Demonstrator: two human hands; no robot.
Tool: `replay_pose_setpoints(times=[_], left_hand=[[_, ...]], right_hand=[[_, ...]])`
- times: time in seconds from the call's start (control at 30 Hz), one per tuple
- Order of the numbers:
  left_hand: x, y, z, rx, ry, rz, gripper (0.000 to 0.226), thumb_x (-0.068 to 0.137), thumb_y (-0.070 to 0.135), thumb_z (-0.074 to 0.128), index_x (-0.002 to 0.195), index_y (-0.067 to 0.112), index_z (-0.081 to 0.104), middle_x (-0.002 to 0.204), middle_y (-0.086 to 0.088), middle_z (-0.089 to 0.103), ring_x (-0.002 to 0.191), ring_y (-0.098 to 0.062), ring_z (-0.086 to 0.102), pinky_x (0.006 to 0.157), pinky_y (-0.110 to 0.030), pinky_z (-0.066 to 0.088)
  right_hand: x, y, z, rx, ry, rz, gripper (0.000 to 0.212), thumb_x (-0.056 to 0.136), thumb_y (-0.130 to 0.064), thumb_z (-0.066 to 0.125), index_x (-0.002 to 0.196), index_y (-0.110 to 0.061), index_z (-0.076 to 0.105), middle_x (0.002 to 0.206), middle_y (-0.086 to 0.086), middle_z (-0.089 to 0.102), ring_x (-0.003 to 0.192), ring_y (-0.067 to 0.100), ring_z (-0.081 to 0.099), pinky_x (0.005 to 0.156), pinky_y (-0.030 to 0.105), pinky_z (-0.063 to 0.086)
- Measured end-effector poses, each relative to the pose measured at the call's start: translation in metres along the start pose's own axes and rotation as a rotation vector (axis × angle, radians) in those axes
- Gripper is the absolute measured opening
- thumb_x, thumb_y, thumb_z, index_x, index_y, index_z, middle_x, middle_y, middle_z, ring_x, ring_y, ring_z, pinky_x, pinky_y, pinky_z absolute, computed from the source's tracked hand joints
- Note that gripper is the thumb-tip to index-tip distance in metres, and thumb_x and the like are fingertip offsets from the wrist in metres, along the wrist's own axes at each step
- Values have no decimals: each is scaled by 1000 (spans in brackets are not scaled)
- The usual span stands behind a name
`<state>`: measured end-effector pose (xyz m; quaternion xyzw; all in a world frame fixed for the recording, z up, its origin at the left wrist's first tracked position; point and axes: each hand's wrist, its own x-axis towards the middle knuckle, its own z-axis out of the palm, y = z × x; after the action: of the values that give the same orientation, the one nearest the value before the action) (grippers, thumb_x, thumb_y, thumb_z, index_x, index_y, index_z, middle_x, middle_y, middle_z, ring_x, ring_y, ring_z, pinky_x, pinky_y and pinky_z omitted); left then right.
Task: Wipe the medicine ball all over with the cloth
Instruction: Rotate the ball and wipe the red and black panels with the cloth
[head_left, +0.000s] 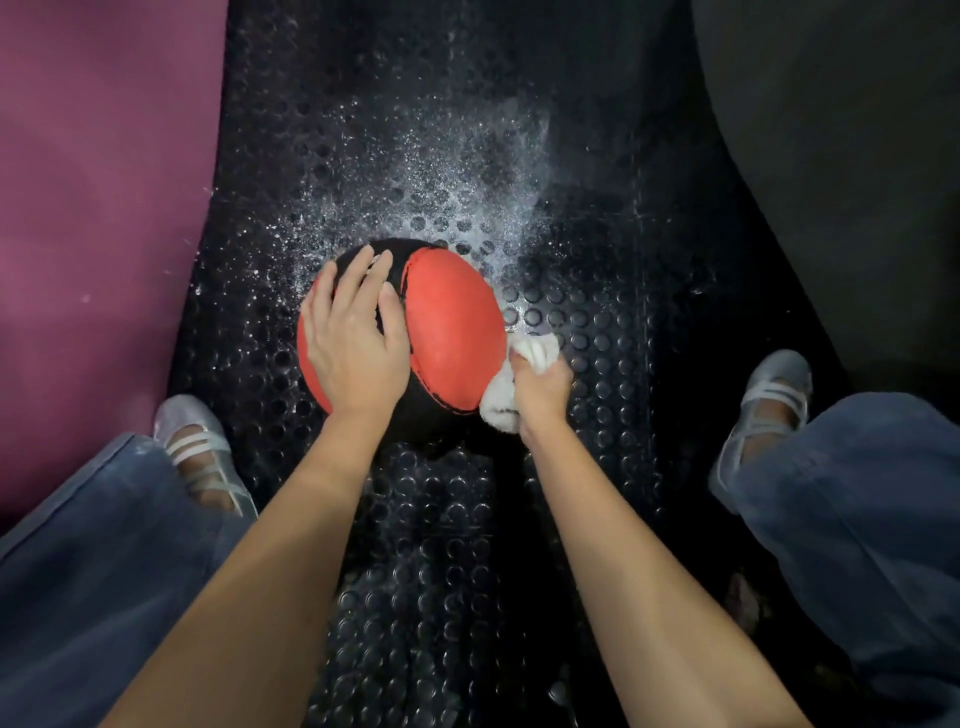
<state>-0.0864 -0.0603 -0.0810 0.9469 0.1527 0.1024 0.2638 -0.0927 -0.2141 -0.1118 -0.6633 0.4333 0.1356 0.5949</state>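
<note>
A red and black medicine ball (452, 327) sits on the black studded floor mat (447, 545) between my feet. My left hand (353, 338) rests flat on the ball's top left, fingers spread and straight. My right hand (543, 389) grips a bunched white cloth (535, 351) and holds it against the ball's lower right side. Part of the cloth hangs below the hand, next to the ball's black panel.
White powder or spray specks (457, 208) cover the mat beyond the ball. A purple mat (98, 197) lies on the left and a dark surface (841, 156) on the right. My shoes (202, 452) (769, 400) and jeans flank the ball.
</note>
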Motion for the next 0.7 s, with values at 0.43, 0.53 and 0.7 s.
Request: replay_pose_setpoints(times=[0.43,0.53,0.7], left_hand=[[-2,6,2,26,4,16,48,98,34,28,133,22,59,143,6,52,140,-24,35,115,-48,24],[3,6,2,25,11,-12,50,97,36,27,133,22,59,142,6,53,139,-25,37,115,-48,24],[2,3,1,15,-3,-9,48,98,35,29,133,23,58,143,7,52,141,-23,35,118,-46,20]], right_hand=[[23,-28,1,-255,-76,-15,14,90,-5,57,104,-5,57,99,9,61,91,21,58,73,27,45],[11,-37,8,-393,-25,-387,20,86,-2,57,104,-6,61,92,3,63,89,21,58,73,28,45],[19,-36,7,-398,-65,-398,19,88,-3,56,107,-2,60,93,1,59,87,16,55,62,11,38]])
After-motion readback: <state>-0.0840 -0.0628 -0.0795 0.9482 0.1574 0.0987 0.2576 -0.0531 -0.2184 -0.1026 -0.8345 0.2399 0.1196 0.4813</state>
